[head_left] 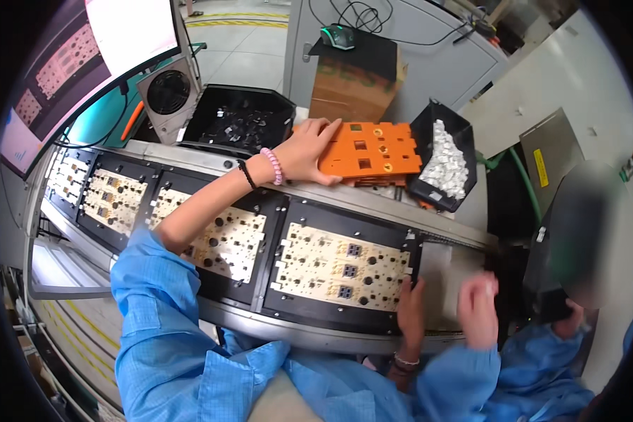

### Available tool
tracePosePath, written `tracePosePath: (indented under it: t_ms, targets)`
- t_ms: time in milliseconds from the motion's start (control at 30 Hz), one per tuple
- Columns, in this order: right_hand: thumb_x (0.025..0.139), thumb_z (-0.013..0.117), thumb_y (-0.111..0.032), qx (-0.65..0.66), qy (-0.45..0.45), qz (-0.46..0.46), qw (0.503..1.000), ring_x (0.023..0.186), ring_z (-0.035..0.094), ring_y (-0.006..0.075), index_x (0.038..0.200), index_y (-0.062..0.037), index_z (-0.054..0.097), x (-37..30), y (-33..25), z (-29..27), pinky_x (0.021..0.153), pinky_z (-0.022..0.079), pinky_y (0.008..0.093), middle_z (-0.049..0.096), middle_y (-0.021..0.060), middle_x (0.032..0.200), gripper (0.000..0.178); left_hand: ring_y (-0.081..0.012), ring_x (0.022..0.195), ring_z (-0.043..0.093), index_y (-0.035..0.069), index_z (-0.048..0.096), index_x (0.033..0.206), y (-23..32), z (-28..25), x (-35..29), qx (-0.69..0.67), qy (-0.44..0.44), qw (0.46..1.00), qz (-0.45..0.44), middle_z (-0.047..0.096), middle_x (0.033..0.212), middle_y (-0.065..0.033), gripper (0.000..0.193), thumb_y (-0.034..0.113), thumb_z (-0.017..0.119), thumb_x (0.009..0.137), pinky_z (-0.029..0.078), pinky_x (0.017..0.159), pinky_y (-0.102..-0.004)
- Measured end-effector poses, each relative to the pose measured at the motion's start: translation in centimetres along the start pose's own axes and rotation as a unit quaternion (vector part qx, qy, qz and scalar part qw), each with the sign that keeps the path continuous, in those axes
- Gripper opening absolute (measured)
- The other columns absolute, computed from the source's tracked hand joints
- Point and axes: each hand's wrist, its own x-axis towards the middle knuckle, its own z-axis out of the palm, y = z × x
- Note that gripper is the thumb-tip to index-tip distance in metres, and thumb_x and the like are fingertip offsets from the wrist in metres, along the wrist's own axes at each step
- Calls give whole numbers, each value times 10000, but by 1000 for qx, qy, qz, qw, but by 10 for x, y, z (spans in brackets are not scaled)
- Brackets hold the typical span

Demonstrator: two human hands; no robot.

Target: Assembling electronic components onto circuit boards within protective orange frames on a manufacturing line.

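My left hand (306, 151) reaches across the line and grips the left end of a stack of orange slotted plates (369, 151), fingers over the far edge and thumb at the near side. The stack rests on the ledge beyond the conveyor. My right hand (478, 309) is raised near the conveyor's right end, blurred, its fingers curled together; what they hold, if anything, I cannot make out. Below my left forearm and to its right lie cream circuit boards (341, 267) in black carrier frames (278, 246). Another person's hand (411, 316) touches the right edge of the nearest carrier.
Behind the ledge stand a black bin (243, 116) of small dark parts and a black bin (442, 165) of white pieces. A cardboard box (355, 88) carries a mouse (337, 36). A monitor (130, 35) and fan (167, 91) stand left. A co-worker's sleeve (541, 359) is close at right.
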Motion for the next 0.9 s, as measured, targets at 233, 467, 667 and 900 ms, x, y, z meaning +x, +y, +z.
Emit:
tracePosePath:
  t_ms: [233, 467, 667, 900]
  targets:
    - [1089, 395, -495, 55, -13, -44, 997, 1102, 627, 517, 1455, 22, 300, -8, -24, -9, 937, 475, 515, 635, 359, 1183, 640, -468, 1342, 400, -28, 247, 1574, -36, 24, 16, -30, -35, 997, -54, 419, 1431, -316, 1162, 566, 805, 745, 347, 1155, -504]
    - [1092, 409, -471, 30, -7, -16, 999, 1042, 651, 510, 1432, 3, 320, -6, -36, -14, 889, 487, 516, 666, 338, 1097, 589, -465, 1422, 339, -34, 208, 1580, -64, 27, 25, -15, -100, 995, 5, 339, 1518, -312, 1190, 545, 826, 744, 317, 1187, -504]
    - [1089, 380, -531, 21, -24, -8, 999, 1060, 655, 453, 1409, 10, 337, -11, -44, -20, 908, 487, 467, 662, 313, 1135, 630, -444, 1494, 272, -76, 178, 1565, -74, 26, 22, 58, -229, 970, -48, 296, 1582, -298, 1303, 591, 861, 679, 298, 1206, -525]
    - [1085, 435, -482, 27, -33, -19, 999, 986, 678, 458, 1418, 5, 338, -6, -22, -24, 865, 505, 478, 692, 283, 1063, 599, -448, 1516, 237, -82, 196, 1562, -41, 18, 24, 79, -231, 968, -65, 217, 1620, -328, 1268, 643, 818, 728, 253, 1243, -467]
